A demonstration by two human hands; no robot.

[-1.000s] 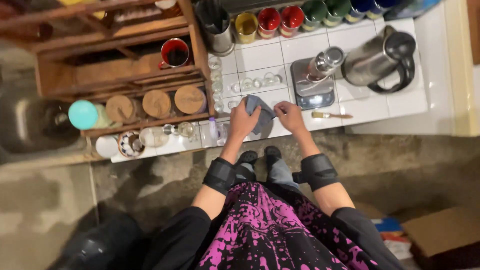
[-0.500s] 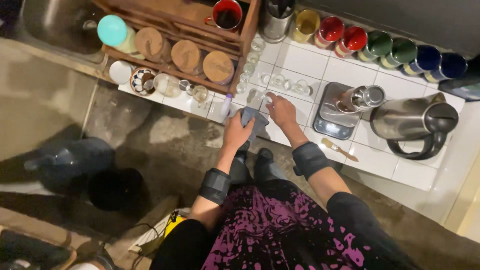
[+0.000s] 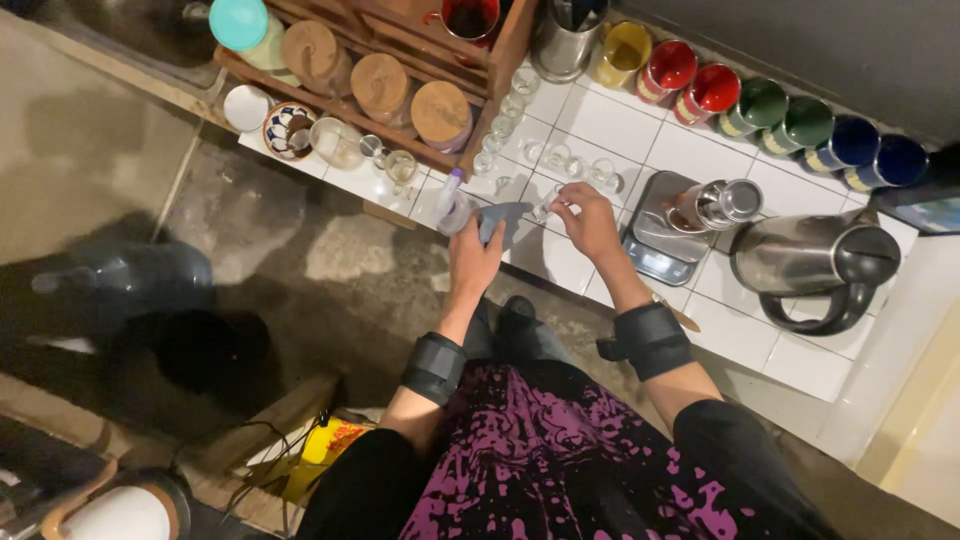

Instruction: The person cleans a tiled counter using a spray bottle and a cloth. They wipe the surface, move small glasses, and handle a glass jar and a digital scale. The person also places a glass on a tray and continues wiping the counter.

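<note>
Both hands are working apart now, where half a second ago they were closing together on the grey cloth at the counter edge. Left hand (image 3: pixel 476 262) is closing on the grey cloth (image 3: pixel 497 220), pinning it flat against the white tiled counter (image 3: pixel 610 125), apparently to keep it bunched and ready at the front edge. Right hand (image 3: pixel 590 222) is reaching further in, fingers curled and pinching a small clear glass (image 3: pixel 545 207); the pinch looks light, fingertips only, as suits a small thing standing among others. More small glasses (image 3: pixel 560 160) are standing in a loose cluster on the tiles just behind, so the hand is coming in from the front to avoid knocking them. A small bottle with a purple cap (image 3: pixel 450 198) is lying just beside the cloth, touching or nearly so; hard to tell which. Just right of the right hand, a steel scale (image 3: pixel 655 245) is carrying a metal cup (image 3: pixel 715 205), and a steel kettle (image 3: pixel 815 262) is standing beyond it, well clear of the working spot. Coloured tins (image 3: pixel 760 105) are lining the back wall in a row, out of reach. A wooden rack (image 3: pixel 400 60) with cork-lidded jars (image 3: pixel 380 85) is sitting at the far left end. Black wrist bands are showing on both forearms.
</note>
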